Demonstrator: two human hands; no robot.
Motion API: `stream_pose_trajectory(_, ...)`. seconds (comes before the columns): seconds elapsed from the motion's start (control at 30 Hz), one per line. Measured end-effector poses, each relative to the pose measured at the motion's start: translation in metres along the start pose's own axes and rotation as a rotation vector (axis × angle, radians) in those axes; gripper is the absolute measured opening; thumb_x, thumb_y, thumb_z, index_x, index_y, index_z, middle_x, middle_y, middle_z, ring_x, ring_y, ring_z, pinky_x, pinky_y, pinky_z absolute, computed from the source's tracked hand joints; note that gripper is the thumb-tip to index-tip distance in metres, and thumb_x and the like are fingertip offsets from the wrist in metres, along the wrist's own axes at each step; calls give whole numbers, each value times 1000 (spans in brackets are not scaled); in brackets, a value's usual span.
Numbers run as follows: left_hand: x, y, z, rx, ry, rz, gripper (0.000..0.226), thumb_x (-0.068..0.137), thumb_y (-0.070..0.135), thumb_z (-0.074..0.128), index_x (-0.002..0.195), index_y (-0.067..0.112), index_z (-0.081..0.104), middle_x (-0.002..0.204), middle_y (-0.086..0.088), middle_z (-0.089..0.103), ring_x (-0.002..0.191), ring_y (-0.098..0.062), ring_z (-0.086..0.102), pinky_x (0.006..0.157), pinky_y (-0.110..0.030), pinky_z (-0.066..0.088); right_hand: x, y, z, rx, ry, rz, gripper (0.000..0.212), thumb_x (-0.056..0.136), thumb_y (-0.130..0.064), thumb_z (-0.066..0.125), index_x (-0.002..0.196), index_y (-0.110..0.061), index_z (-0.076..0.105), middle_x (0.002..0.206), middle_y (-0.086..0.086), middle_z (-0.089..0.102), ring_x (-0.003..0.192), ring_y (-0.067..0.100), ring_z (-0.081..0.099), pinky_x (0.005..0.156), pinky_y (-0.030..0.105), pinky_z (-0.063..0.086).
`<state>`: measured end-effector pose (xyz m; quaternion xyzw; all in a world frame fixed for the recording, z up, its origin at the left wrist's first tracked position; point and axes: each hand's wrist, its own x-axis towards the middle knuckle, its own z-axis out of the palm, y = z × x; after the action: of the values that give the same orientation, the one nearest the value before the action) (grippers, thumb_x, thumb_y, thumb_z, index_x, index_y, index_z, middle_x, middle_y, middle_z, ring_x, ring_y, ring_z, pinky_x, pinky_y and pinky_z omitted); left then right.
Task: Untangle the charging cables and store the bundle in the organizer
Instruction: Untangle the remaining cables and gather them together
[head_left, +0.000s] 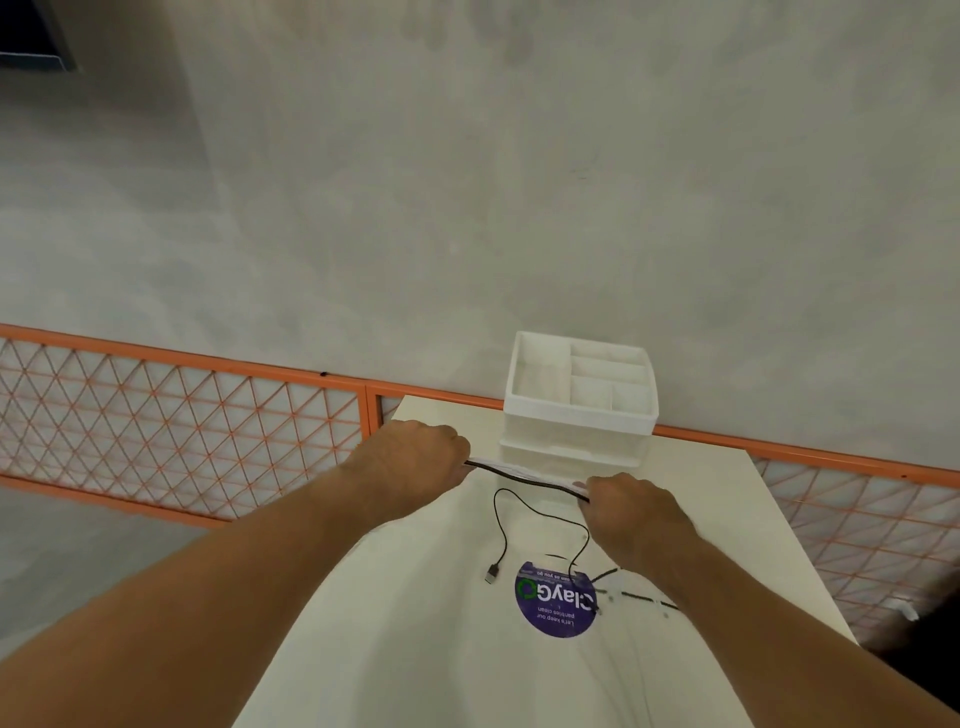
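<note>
In the head view, our left hand (422, 457) and right hand (635, 514) each grip the black and white cables (524, 477), curled closed around them. The cables run taut above the white table (727, 519), just before the white organizer (579, 387). A loose plug end (492, 573) lies beside a purple sticker (556, 605).

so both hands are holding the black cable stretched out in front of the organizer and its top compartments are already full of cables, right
No: the head view shows that the top compartments of the white organizer are empty. The rest holds: the left hand and right hand hold the black cable stretched out in front of it.
</note>
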<state>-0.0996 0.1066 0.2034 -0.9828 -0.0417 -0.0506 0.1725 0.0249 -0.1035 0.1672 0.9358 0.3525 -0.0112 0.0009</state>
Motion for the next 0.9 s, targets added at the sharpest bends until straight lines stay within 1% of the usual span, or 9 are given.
stream_pose_trajectory(0.1, -4, -13, 5, 18, -4, -11, 34, 103, 38, 30, 106, 16, 55, 101, -1, 61, 85, -22, 62, 62, -31, 38, -3, 14, 4, -1, -1, 68, 31, 102, -30, 29, 106, -18, 58, 100, 4, 62, 90, 24, 63, 77, 34, 49)
stream_pose_trajectory(0.4, -8, -25, 19, 82, 1, -54, 22, 101, 28, 37, 103, 15, 55, 96, -1, 62, 81, -21, 63, 58, -32, 41, -9, 54, 23, -70, -78, 194, 27, 102, -38, 34, 105, -21, 55, 81, -6, 53, 84, 16, 63, 71, 26, 47)
stream_pose_trajectory(0.47, -3, -17, 20, 133, 1, -48, 18, 101, 24, 40, 105, 15, 55, 97, -1, 62, 81, -22, 64, 55, -32, 40, -8, 52, 21, -9, -221, 196, 53, 93, -56, 47, 132, -20, 43, 108, -2, 61, 101, 20, 61, 86, 34, 48)
stream_pose_trajectory(0.53, 2, -10, 15, 134, -4, -21, 20, 102, 22, 38, 108, 13, 54, 100, -3, 61, 84, -24, 64, 56, -33, 37, -6, 44, 12, 215, -355, 134, 104, 75, -67, 64, 153, -26, 9, 146, 2, 44, 127, 23, 49, 104, 39, 41)
stream_pose_trajectory(0.6, 6, -3, 11, 160, 15, 46, 20, 102, 20, 37, 109, 10, 53, 100, -5, 60, 84, -25, 63, 57, -33, 37, -7, 21, -4, 452, -364, 17, 121, 66, -66, 74, 154, -32, -1, 158, -2, 26, 138, 21, 37, 110, 36, 35)
stream_pose_trajectory(0.67, 8, 6, 6, 198, 35, 104, 18, 101, 15, 38, 109, 8, 52, 98, -7, 59, 80, -24, 60, 56, -33, 35, -4, -6, -14, 569, -331, -88, 116, 66, -64, 74, 154, -34, 4, 159, -7, 24, 141, 17, 33, 111, 34, 33)
stream_pose_trajectory(0.73, 9, 14, 2, 210, 51, 137, 16, 101, 15, 40, 109, 8, 52, 97, -8, 58, 74, -22, 56, 56, -33, 33, -1, -28, -24, 607, -358, -120, 98, 72, -56, 69, 152, -31, 19, 153, -7, 36, 137, 16, 38, 108, 34, 36)
stream_pose_trajectory(0.83, 8, 13, -2, 198, 73, 173, 19, 102, 17, 37, 106, 8, 53, 95, -9, 58, 76, -23, 57, 59, -33, 34, 3, -39, -38, 700, -382, -197, 36, 87, -31, 56, 116, -10, 57, 109, 6, 62, 103, 22, 57, 98, 48, 42)
stream_pose_trajectory(0.9, 5, 5, -3, 218, 84, 171, 14, 99, 17, 45, 98, 9, 56, 85, -7, 59, 68, -21, 56, 55, -32, 34, 5, -36, -42, 775, -312, -173, 30, 93, -21, 46, 107, 2, 60, 106, 20, 62, 102, 35, 57, 99, 52, 38)
